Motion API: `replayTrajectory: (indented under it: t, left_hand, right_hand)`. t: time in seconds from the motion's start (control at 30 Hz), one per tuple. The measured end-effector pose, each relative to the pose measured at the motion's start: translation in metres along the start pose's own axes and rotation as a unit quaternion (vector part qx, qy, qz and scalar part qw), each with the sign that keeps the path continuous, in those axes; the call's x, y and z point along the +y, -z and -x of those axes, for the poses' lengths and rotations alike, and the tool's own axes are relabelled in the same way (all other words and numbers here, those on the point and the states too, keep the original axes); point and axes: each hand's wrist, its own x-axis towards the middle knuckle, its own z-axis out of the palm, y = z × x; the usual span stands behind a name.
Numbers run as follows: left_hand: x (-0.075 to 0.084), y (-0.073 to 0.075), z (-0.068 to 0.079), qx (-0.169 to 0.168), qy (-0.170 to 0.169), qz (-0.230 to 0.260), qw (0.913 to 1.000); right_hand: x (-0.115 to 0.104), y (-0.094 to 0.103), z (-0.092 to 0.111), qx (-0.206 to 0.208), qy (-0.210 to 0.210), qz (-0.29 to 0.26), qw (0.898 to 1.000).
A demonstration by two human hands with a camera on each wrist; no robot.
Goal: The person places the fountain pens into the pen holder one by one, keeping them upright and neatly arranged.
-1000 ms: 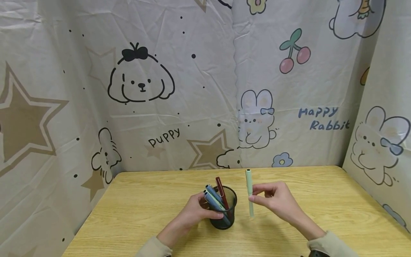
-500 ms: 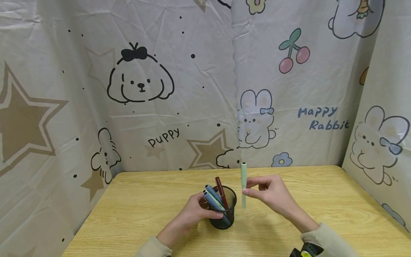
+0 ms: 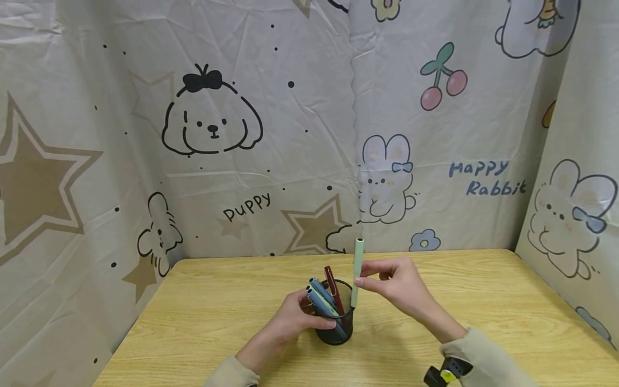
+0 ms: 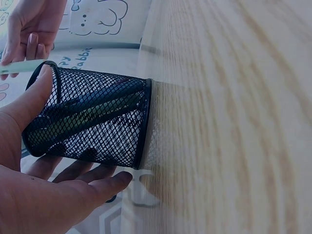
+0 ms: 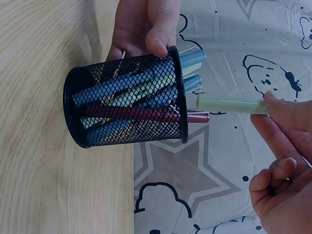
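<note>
A black mesh pen cup (image 3: 335,334) stands upright on the table, with my left hand (image 3: 290,321) gripping it from the left, thumb near the rim. Inside lean several pens: blue ones (image 3: 319,301), a light green one (image 5: 139,93) and a dark red one (image 3: 331,280). Between thumb and fingers, my right hand (image 3: 398,279) pinches a light green pen (image 3: 358,263), held nearly upright at the cup's right rim. In the right wrist view this pen's lower end is just above the cup's opening; whether it touches the rim I cannot tell.
The wooden table (image 3: 217,290) reaches back to a printed cloth (image 3: 309,134) that hangs behind it and along both sides. A dark watch-like device (image 3: 447,372) sits on the right wrist by the sleeve.
My right hand has moved left and slightly up with the light green pen, from beside the pen cup to its rim. The left hand and the cup have stayed put.
</note>
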Motion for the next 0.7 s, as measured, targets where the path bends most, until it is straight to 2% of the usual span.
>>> replayTrajectory:
  t: [0.4, 0.7]
  left_hand:
    - [-0.002, 0.000, -0.001, 0.006, 0.008, -0.002, 1.0000]
    - [-0.001, 0.000, -0.002, 0.005, 0.000, -0.006, 1.0000]
  right_hand:
    - [0.007, -0.015, -0.006, -0.014, 0.005, -0.003, 1.000]
    - [0.016, -0.024, -0.006, -0.031, 0.014, -0.005, 0.999]
